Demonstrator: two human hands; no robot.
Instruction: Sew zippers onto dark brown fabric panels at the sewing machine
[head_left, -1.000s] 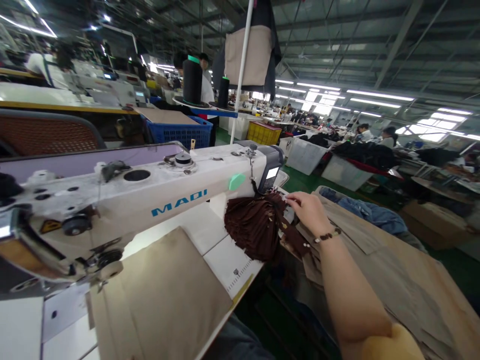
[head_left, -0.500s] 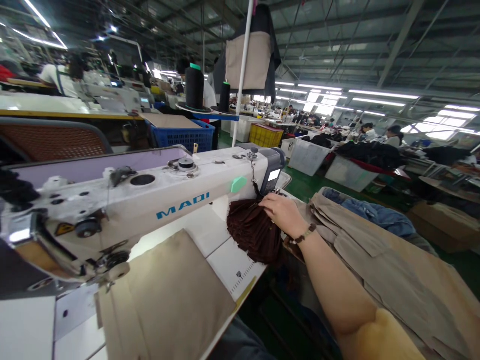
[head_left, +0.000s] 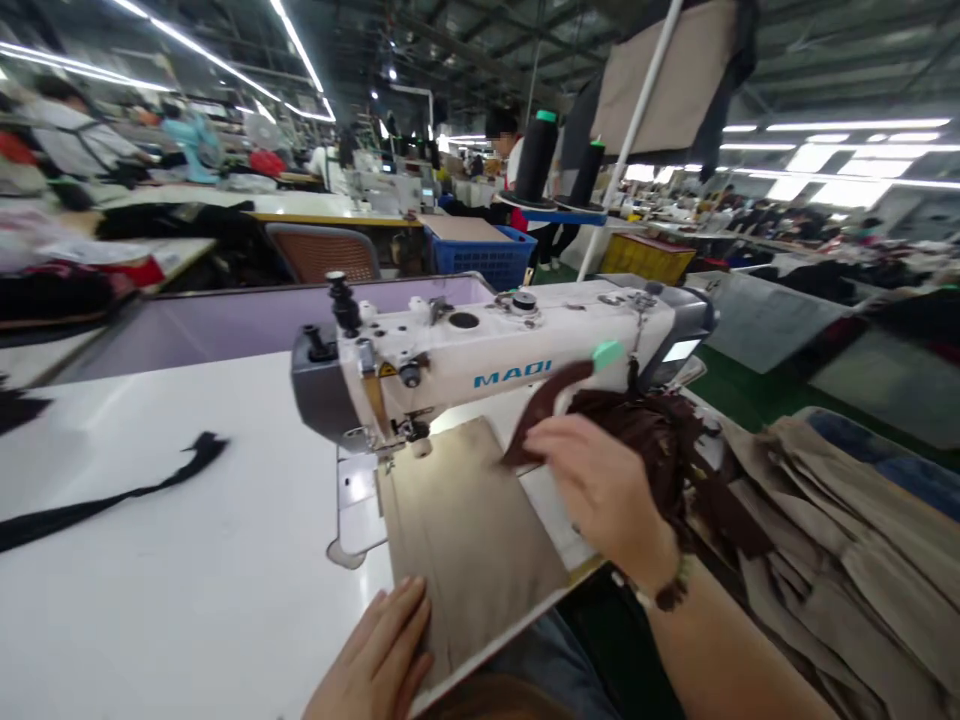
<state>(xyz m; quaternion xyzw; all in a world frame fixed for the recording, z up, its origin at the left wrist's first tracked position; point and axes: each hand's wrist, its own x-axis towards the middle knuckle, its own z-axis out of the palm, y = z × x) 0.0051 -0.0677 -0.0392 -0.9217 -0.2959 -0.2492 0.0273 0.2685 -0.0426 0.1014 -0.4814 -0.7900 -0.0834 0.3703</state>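
My right hand [head_left: 600,490] is closed on a dark brown fabric strip [head_left: 544,400], pulled away from a bundle of brown strips [head_left: 660,440] that hangs at the right end of the white sewing machine [head_left: 495,365]. My left hand [head_left: 379,665] lies flat with fingers stretched on the near edge of a tan fabric panel [head_left: 465,530]. That panel lies on the white table [head_left: 187,560], with its far end under the machine's needle [head_left: 386,450].
A stack of tan fabric pieces [head_left: 840,520] lies to the right. A black strip [head_left: 112,490] rests on the table at left. Behind the machine are a lilac panel [head_left: 225,320], a blue crate [head_left: 487,260], thread cones [head_left: 536,160] and other workers.
My view swung left and down. My right hand came off the brown bundle toward the tan panel with one strip in it. My left hand came into view on the panel.
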